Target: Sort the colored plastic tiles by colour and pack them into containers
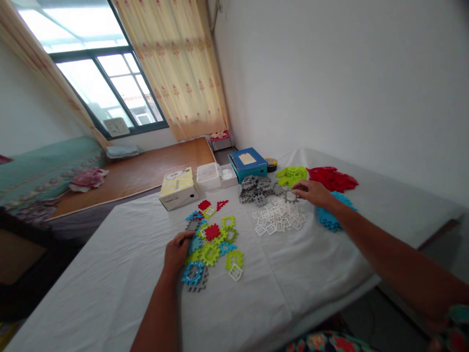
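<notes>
Interlocking plastic building pieces are sorted by colour on a white-covered table. My right hand (312,192) is closed, pinching a grey ring-shaped building piece (291,196) just above the white window-like pieces (280,216). Beside it are a grey pile (254,189), a lime green pile (292,175), a red pile (331,179) and a blue pile (334,215), the last partly behind my right forearm. My left hand (178,252) has curled fingers at the left edge of a mixed cluster of pieces (210,254). Whatever its fingertips grip is hidden.
Behind the pieces stand a yellow and white box (179,188), a clear plastic container (208,175), a blue box (248,164) and a round black tin (271,165). A wall (348,88) borders the table. Farther back lies a bed (161,166) under a window.
</notes>
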Tool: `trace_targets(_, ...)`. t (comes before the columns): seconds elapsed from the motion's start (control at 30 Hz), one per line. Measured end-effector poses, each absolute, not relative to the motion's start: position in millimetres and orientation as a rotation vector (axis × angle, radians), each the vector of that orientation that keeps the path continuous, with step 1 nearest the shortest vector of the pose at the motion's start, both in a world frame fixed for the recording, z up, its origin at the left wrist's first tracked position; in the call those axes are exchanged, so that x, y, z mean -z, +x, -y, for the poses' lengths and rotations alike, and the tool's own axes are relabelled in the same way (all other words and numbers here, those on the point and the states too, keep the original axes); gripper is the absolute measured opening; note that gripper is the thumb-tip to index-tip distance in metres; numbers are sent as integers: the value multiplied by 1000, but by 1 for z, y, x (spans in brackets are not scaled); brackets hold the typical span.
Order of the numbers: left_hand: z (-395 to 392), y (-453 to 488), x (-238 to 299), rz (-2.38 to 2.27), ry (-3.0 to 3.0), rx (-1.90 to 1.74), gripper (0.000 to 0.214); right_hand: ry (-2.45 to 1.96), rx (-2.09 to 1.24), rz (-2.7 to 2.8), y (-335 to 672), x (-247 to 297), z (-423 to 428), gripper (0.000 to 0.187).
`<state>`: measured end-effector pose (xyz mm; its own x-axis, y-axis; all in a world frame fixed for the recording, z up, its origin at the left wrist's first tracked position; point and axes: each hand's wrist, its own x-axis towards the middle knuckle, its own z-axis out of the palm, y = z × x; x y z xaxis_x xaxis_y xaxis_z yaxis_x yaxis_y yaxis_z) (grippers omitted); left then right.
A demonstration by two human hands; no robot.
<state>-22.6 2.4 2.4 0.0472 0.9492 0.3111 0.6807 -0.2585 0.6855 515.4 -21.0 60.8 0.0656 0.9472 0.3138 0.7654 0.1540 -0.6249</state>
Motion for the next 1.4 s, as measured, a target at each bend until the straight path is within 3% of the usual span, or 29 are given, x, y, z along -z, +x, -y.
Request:
trace_targets(0.2,4,-21,-3,-1665,1953,-1094,30,-1650,-351,1688,454,-58,-56,28)
trace_targets(0.33,6,-18,-4,-1670,1918,-1112,30,-1632,-122,1710,416,-71,-87,28)
trace_targets(0.43,6,-16,-5,-1653,1898,-1123,32,-1442,-69,1961,366,-67,-81,28)
trace_targets(0.6,6,-15,-4,-1636,1882,-1187,34,-986,-356,2490,266,-37,-43,34)
trace_targets(0.7,7,-15,-4,-1630,1883,-1179,34,-929,-316,2645,231,-29,-30,44)
trace_targets(0.83,6,-15,-3,-1598,1902,-1172,35,-915,-222,2747,220,-43,-22,36)
trace_targets(1.03,2,-18,-2,-1605,1886,-1163,33,-947,-271,2606,255,-69,19,37)
trace_targets(1.2,2,-21,-2,-1626,1907,-1141,30,-1209,-402,2364,345,-78,37,32)
trace_targets(1.3,2,-21,-4,-1664,1918,-1116,29,-1524,-276,2122,434,-83,23,30)
trace_targets(1.4,2,-22,-6,-1702,1924,-1086,30,-1908,65,1890,532,-79,8,34)
